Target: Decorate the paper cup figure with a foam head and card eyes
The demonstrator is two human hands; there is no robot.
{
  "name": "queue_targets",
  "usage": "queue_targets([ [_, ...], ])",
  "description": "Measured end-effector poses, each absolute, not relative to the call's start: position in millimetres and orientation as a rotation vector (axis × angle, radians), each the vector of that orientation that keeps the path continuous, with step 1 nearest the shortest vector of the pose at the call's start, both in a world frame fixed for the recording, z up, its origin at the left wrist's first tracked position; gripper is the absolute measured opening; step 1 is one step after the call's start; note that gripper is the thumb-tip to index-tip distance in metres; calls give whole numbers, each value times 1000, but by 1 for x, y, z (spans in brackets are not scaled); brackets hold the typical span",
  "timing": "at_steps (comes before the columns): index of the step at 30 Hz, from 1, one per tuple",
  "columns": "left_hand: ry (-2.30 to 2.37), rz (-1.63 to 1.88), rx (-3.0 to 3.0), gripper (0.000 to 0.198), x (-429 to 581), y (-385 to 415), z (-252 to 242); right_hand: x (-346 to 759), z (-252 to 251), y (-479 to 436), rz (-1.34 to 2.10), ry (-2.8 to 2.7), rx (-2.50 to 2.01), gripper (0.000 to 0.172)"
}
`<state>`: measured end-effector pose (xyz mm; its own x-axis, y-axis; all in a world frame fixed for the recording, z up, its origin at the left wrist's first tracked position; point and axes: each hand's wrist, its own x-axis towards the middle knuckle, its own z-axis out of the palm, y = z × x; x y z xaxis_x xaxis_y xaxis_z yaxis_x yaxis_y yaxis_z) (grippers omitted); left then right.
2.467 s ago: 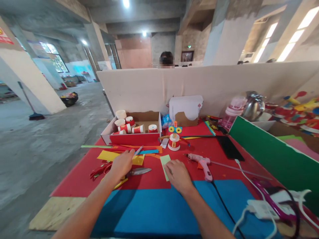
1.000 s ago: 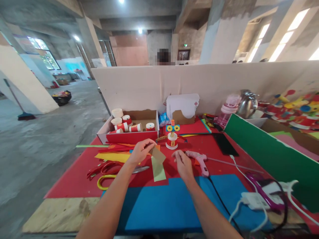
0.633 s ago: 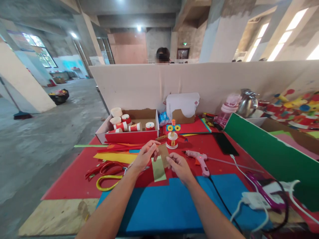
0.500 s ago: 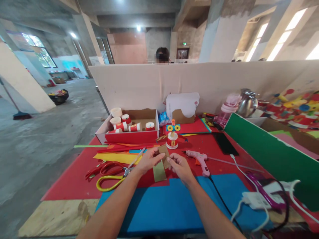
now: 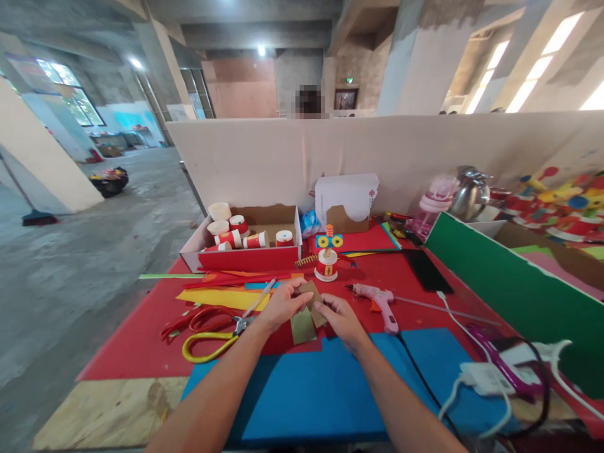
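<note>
Between my two hands is a small brown piece of cardboard (image 5: 311, 293), held up off the table. My left hand (image 5: 285, 304) pinches its left side with the thumb on top. The fingers of my right hand (image 5: 338, 317) grip its right edge. Beneath it an olive-green paper piece (image 5: 302, 327) lies on the table, partly covered by my hands. Just beyond stands a small paper-cup figure (image 5: 326, 265) with yellow ring eyes and coiled arms. Left of my left hand lie yellow-handled scissors (image 5: 212, 345), and a pink glue gun (image 5: 377, 301) rests right of my right hand.
A box (image 5: 245, 259) of paper cups stands at the back left. Paper strips (image 5: 221, 298) lie in front of it. On the right are a black phone (image 5: 427, 272), a green-sided box (image 5: 509, 289) and white cables with a plug (image 5: 486, 379). A white partition (image 5: 264, 157) closes the back.
The cardboard has tilted slightly and shifted a little to the right between my fingers. Both hands keep their grip and stay nearly in place.
</note>
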<state>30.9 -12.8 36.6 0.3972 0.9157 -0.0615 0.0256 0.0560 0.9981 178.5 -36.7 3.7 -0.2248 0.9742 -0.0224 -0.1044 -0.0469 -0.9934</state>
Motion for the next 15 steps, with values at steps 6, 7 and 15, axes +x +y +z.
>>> queue_targets([
  [6,933,834,1352,30,32,-13,34,178,0,-37,1436,-1286,-1029,26],
  [7,930,828,1351,31,32,-13,33,178,0,-37,1426,-1294,-1027,26],
  [15,914,780,1355,35,30,-9,21,175,0,-36,1388,-1294,-1026,26],
])
